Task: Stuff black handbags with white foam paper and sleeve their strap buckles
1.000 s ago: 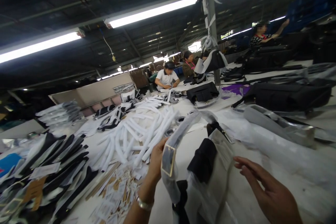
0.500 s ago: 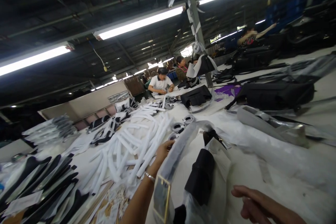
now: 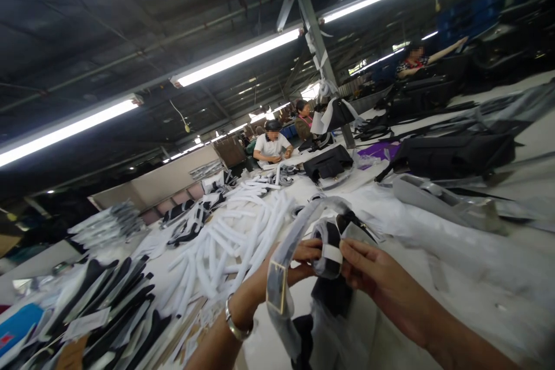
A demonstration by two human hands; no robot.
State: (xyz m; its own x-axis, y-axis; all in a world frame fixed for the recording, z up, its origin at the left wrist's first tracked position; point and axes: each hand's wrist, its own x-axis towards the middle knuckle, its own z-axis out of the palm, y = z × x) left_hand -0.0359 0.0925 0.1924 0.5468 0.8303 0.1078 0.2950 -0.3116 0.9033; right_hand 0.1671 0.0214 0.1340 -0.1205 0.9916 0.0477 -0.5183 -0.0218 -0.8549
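Observation:
A rolled-up black strap (image 3: pixel 326 245) in clear wrapping, with a white band round it, is held between both hands. My left hand (image 3: pixel 306 257), a silver bracelet on its wrist, closes on the roll's left side. The fingers of my right hand (image 3: pixel 368 266) pinch the right side by the white band. Beneath the roll is a black bag (image 3: pixel 332 298), partly hidden by my hands. A plastic-wrapped strap with a gold buckle (image 3: pixel 276 288) arches up from it, in front of my left hand.
White foam tubes (image 3: pixel 238 231) lie heaped on the left, with dark strips (image 3: pixel 108 300) nearer. Plastic sheeting (image 3: pixel 433 231) and a large black bag (image 3: pixel 455 156) are on the right. A person in a white shirt (image 3: pixel 272 147) sits across the table, below a metal post (image 3: pixel 318 40).
My left hand has brought the strap roll over the black bag from the cluster of rolls. My right hand has moved up and left and taken hold of it too.

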